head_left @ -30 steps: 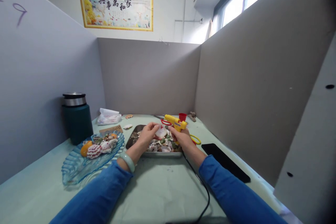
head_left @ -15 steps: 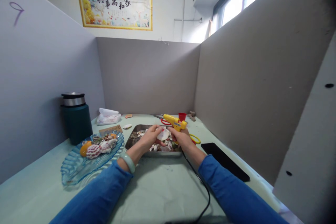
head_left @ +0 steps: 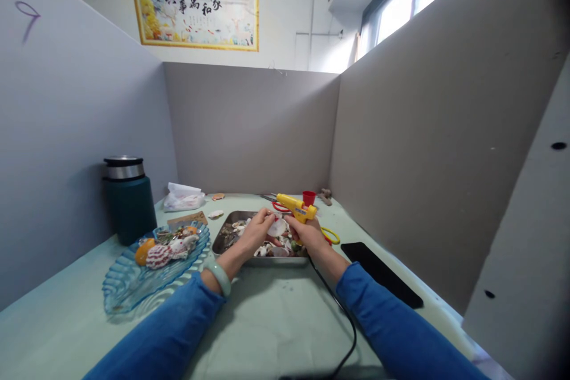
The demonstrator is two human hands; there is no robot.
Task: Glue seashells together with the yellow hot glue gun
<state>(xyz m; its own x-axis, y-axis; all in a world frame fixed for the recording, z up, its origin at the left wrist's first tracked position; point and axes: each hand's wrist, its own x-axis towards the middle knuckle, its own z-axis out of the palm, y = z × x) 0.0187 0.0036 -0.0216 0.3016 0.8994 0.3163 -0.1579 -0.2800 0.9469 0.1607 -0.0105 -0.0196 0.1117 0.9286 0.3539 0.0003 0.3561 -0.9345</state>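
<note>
My left hand (head_left: 253, 231) pinches a white shell (head_left: 276, 227) over a metal tray (head_left: 225, 230) filled with several shells. My right hand (head_left: 309, 235) grips a yellow glue gun (head_left: 294, 206), its nozzle pointing left just above the shell. The gun's black cord (head_left: 342, 314) trails back toward me over the pale green table. Both hands sit close together above the tray's right half.
A blue glass dish (head_left: 129, 285) with shells and an orange piece lies at left. Behind it stands a dark green flask (head_left: 128, 199). A plastic bag (head_left: 182, 198), red-handled scissors (head_left: 279, 206) and a red cup (head_left: 309, 197) sit at the back. A black phone (head_left: 383, 276) lies at right. Grey partitions enclose the table.
My left hand has turned the white shell and shifted it slightly down and right toward the glue gun. My right hand has barely moved.
</note>
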